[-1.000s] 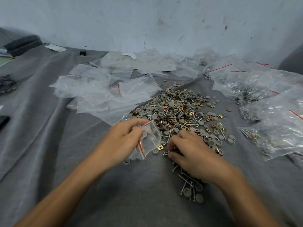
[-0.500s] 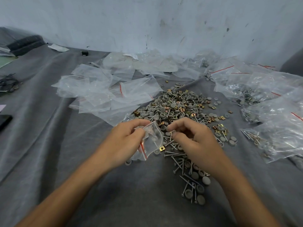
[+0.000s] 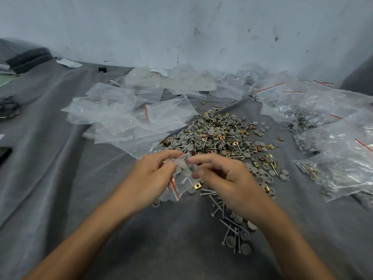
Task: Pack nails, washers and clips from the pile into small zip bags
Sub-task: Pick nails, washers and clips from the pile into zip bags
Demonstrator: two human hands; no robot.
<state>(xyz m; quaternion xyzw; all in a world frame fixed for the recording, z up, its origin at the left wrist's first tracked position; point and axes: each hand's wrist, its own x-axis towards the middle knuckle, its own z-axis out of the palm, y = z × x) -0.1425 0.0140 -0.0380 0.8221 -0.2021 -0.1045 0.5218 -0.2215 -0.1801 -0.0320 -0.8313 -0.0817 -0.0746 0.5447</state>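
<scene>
A loose pile of round grey washers, brass-coloured square clips and thin steel nails (image 3: 214, 136) lies spread out. At its near edge a small clear zip bag with a red seal line (image 3: 184, 178) is held tilted, a few pieces inside. The left hand (image 3: 151, 176) and the right hand (image 3: 228, 178) pinch it. Left of the pile lie flat empty clear zip bags (image 3: 121, 116), and right of it lie filled clear zip bags (image 3: 341, 158).

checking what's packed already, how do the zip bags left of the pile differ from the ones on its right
The zip bags on the left look empty; the zip bags on the right hold nails and grey washers. The left ones lie flat, overlapping in a loose heap; the right ones bulge and crinkle. Both are clear plastic with a red strip at the mouth, lying on the grey cloth.
</scene>
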